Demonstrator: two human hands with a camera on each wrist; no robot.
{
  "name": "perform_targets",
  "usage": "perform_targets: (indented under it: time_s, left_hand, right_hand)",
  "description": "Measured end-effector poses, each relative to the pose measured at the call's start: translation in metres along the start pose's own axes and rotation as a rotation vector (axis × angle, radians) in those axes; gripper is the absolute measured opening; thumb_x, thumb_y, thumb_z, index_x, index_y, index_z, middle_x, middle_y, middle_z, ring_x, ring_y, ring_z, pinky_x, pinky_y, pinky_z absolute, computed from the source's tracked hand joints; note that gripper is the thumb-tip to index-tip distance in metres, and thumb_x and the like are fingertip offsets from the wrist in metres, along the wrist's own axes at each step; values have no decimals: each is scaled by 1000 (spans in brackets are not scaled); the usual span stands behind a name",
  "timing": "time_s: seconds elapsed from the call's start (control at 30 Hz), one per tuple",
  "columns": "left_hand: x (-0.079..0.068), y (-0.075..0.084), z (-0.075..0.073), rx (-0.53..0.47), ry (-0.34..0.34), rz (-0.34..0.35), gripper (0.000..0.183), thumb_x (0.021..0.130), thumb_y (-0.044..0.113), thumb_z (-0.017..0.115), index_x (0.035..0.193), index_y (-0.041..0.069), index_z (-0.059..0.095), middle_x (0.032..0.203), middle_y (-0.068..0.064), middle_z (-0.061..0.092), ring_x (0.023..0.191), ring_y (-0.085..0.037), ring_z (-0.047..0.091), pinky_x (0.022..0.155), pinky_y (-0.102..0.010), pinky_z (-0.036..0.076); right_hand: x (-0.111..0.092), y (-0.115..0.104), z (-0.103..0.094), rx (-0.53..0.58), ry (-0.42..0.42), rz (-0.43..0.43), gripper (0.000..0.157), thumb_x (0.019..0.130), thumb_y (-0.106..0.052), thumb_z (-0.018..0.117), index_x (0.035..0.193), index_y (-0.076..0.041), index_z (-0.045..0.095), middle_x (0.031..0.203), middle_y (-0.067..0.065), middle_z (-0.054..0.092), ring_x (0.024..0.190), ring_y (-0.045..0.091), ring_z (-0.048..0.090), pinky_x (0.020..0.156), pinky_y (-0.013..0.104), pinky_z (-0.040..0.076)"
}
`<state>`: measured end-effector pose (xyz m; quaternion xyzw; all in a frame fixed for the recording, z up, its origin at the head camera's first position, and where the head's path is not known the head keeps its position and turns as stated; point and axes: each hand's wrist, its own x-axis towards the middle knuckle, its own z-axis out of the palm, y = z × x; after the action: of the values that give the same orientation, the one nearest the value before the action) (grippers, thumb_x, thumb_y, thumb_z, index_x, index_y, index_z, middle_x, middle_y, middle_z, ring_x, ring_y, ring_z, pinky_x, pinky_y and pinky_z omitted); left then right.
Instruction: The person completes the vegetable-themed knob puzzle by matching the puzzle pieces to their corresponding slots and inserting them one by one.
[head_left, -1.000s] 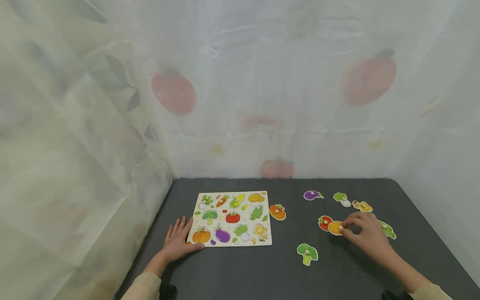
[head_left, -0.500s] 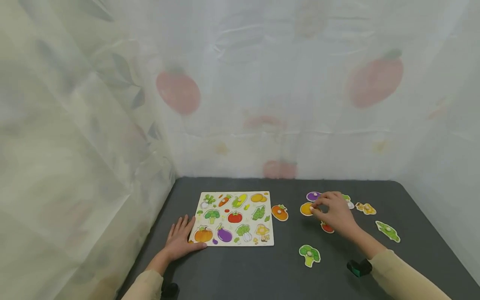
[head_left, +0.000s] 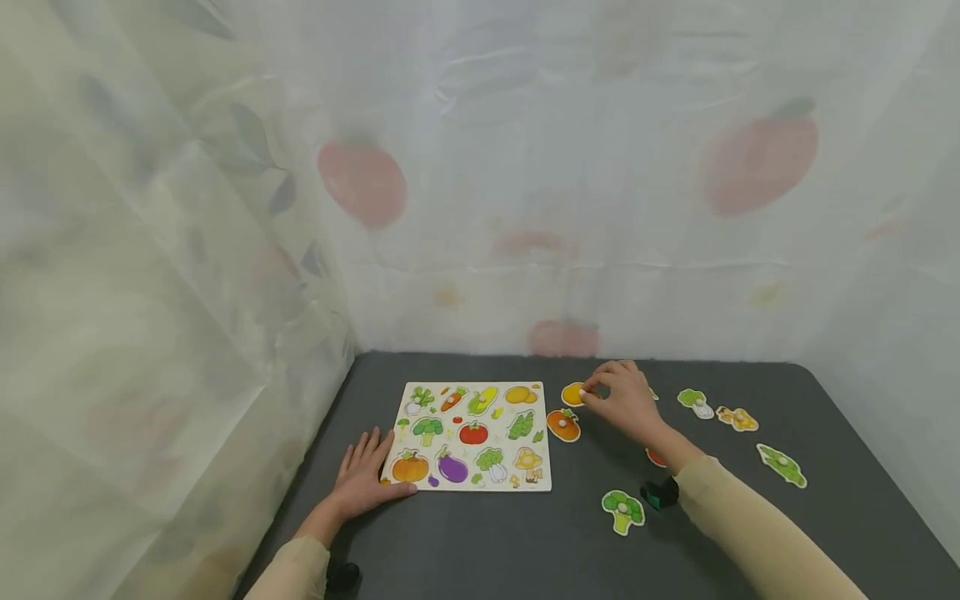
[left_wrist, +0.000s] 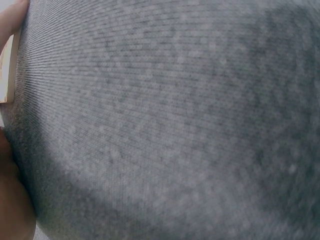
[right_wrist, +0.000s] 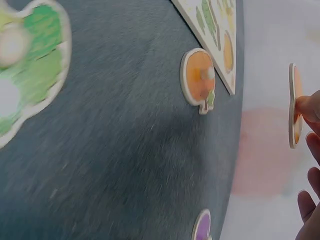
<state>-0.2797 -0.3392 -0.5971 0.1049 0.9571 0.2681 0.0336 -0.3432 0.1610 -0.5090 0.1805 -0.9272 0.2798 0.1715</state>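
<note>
In the head view my right hand [head_left: 624, 404] pinches the knob of a yellow oval puzzle piece [head_left: 572, 393] between thumb and fingers. The right wrist view has this piece [right_wrist: 294, 107] edge-on, off the table. Below it lies an orange pumpkin puzzle piece [head_left: 564, 426], beside the right edge of a white vegetable puzzle board [head_left: 546, 458]. My left hand [head_left: 360, 481] rests at the board's lower left corner, fingers straight and thumb along the front edge. The left wrist view catches mostly grey cloth, with bits of the hand and board at its left border.
A broccoli piece [head_left: 622, 510] lies in front of my right forearm. That arm partly covers a tomato piece [head_left: 655, 457]. To the right are bok choy [head_left: 696, 403], mushroom [head_left: 738, 418] and pea pod [head_left: 782, 465] pieces. An eggplant piece [right_wrist: 202, 227] shows in the right wrist view.
My right hand has carried the yellow piece leftward and away from me, from the tomato piece to beyond the pumpkin piece. The left hand stays on the board.
</note>
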Motion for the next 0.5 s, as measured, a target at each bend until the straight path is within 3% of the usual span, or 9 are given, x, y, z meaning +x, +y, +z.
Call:
perform_targets:
  time_s: [0.5]
  left_hand:
    - [4,-2,1,30,-21,-42,123,75,74,75,164,9,21,169,-23,9,154,-46,1,119,-64,-5]
  right_hand:
    - [37,-14,58,-19,-93,95,14,91,-32,77,92,-18,81,109,4,66,118,33,50,99,56,40]
